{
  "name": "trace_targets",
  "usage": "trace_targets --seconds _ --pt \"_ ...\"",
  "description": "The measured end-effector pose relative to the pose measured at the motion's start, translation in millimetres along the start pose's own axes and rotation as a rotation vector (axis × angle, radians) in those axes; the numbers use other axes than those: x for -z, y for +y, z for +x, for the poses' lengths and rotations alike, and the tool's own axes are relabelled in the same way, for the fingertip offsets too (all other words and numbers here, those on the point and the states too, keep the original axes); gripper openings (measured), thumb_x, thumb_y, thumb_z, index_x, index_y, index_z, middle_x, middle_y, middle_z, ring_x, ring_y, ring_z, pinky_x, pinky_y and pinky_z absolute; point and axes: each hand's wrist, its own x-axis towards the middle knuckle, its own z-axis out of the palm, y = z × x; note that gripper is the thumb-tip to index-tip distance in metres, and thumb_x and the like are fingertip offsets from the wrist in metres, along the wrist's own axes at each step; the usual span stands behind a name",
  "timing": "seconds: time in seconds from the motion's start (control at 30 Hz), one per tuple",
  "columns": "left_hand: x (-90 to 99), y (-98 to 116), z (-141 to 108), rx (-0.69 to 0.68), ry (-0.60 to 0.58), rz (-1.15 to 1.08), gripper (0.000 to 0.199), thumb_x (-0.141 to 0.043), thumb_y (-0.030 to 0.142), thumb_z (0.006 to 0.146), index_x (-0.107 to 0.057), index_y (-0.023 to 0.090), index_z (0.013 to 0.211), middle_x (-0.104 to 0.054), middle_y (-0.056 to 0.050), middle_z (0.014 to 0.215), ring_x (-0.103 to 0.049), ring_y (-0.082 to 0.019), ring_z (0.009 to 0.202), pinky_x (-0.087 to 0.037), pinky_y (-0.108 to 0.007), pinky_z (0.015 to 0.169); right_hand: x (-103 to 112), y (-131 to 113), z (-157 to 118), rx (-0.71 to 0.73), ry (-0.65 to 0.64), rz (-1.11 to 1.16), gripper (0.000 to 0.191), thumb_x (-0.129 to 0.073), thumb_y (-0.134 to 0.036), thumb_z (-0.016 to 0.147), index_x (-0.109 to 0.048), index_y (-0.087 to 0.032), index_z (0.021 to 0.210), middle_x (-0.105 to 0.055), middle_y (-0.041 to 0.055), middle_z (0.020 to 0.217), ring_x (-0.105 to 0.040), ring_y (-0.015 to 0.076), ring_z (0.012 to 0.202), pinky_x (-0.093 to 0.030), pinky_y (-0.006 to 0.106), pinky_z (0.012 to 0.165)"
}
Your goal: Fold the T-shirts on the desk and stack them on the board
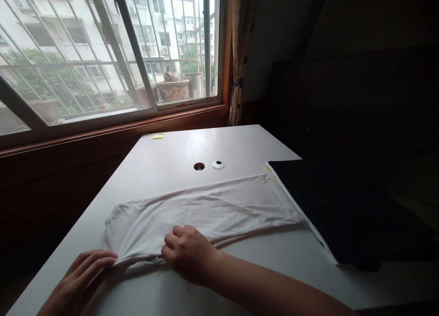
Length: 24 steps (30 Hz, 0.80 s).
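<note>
A white garment (206, 211) lies folded lengthwise across the white table, wrinkled, its hemmed end at the right. At its near left corner my left hand (85, 277) pinches the edge of the cloth between thumb and fingers. My right hand (188, 252) is closed on the near edge, around the middle left of the garment, with its fingers curled into the fabric. The cloth between the two hands is bunched along the near edge.
The white table (171, 163) has a round hole (199, 166) and a round cover (218, 164) beyond the garment. A yellow slip (157, 136) lies at the far left corner. Dark cloth (325, 206) covers the right side. Behind stand a barred window and a curtain (238, 55).
</note>
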Motion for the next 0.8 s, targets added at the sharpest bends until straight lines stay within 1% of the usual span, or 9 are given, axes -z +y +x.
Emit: trace_targets --seconds 0.1,0.17,0.3,0.4,0.5,0.6,0.67,0.73,0.8 --pt "8.4 -8 5 -0.064 0.047 0.016 0.022 -0.061 0.040 0.097 -0.065 0.031 0.117 -0.070 -0.003 0.108 -0.067 -0.021 0.102 -0.059 -0.027 0.083 6 2 3 -0.005 0.023 -0.012 0.007 -0.058 -0.021 0.092 -0.057 -0.019 0.085 -0.061 0.0052 0.091 -0.050 0.0210 0.079 -0.039 0.034 0.063" --pt "14.2 -9 9 -0.057 0.069 0.029 0.023 -0.061 0.041 0.097 -0.064 0.030 0.118 -0.070 -0.004 0.109 -0.066 -0.022 0.103 -0.058 -0.029 0.085 13 5 6 -0.021 0.050 -0.016 0.008 -0.057 -0.022 0.093 -0.058 -0.019 0.086 -0.061 0.0060 0.092 -0.050 0.0208 0.079 -0.038 0.033 0.064" --pt "23.6 -4 14 -0.052 0.106 0.034 0.025 -0.059 0.039 0.099 -0.063 0.030 0.121 -0.069 -0.004 0.112 -0.065 -0.023 0.107 -0.056 -0.035 0.091 29 10 10 -0.066 0.099 -0.012 0.011 -0.055 -0.025 0.095 -0.058 -0.019 0.085 -0.060 0.0055 0.092 -0.049 0.0209 0.080 -0.037 0.033 0.064" --pt "25.7 2 15 -0.073 0.123 0.029 0.024 -0.062 0.035 0.097 -0.064 0.029 0.120 -0.069 -0.004 0.114 -0.064 -0.024 0.110 -0.055 -0.036 0.093 37 8 8 -0.061 0.102 0.001 0.011 -0.056 -0.025 0.094 -0.057 -0.019 0.085 -0.060 0.0050 0.091 -0.049 0.0204 0.080 -0.037 0.033 0.065" --pt "24.2 7 13 -0.119 0.064 0.020 0.021 -0.068 0.027 0.092 -0.067 0.028 0.113 -0.070 -0.004 0.113 -0.064 -0.024 0.111 -0.055 -0.034 0.093 34 4 2 -0.015 0.064 0.011 0.013 -0.056 -0.025 0.096 -0.057 -0.019 0.085 -0.060 0.0043 0.090 -0.050 0.0197 0.079 -0.037 0.033 0.065" --pt "22.4 11 10 -0.129 -0.057 0.025 0.020 -0.068 0.020 0.090 -0.067 0.026 0.109 -0.071 -0.004 0.111 -0.065 -0.022 0.109 -0.056 -0.030 0.090 25 1 -4 0.009 0.014 0.019 0.014 -0.054 -0.025 0.097 -0.057 -0.019 0.084 -0.061 0.0035 0.089 -0.051 0.0193 0.078 -0.037 0.034 0.065" --pt "21.4 14 9 -0.111 -0.135 0.053 0.020 -0.066 0.021 0.091 -0.066 0.026 0.111 -0.070 -0.005 0.114 -0.064 -0.022 0.110 -0.056 -0.029 0.089 20 1 -7 0.013 -0.012 0.032 0.015 -0.055 -0.028 0.098 -0.058 -0.019 0.087 -0.062 0.0033 0.090 -0.052 0.0197 0.080 -0.039 0.034 0.066" --pt "19.6 17 10 -0.087 -0.150 0.098 0.023 -0.066 0.026 0.092 -0.065 0.026 0.115 -0.068 -0.006 0.117 -0.063 -0.022 0.111 -0.057 -0.029 0.089 20 3 -11 0.007 -0.034 0.051 0.016 -0.057 -0.034 0.097 -0.059 -0.020 0.091 -0.063 0.0034 0.093 -0.054 0.0202 0.083 -0.041 0.034 0.068" --pt "16.3 21 12 -0.074 -0.123 0.141 0.031 -0.067 0.031 0.091 -0.063 0.026 0.122 -0.067 -0.008 0.120 -0.062 -0.024 0.113 -0.057 -0.030 0.090 23 7 -18 -0.014 -0.053 0.069 0.017 -0.060 -0.037 0.096 -0.059 -0.020 0.094 -0.064 0.0038 0.095 -0.055 0.0204 0.086 -0.042 0.034 0.071"
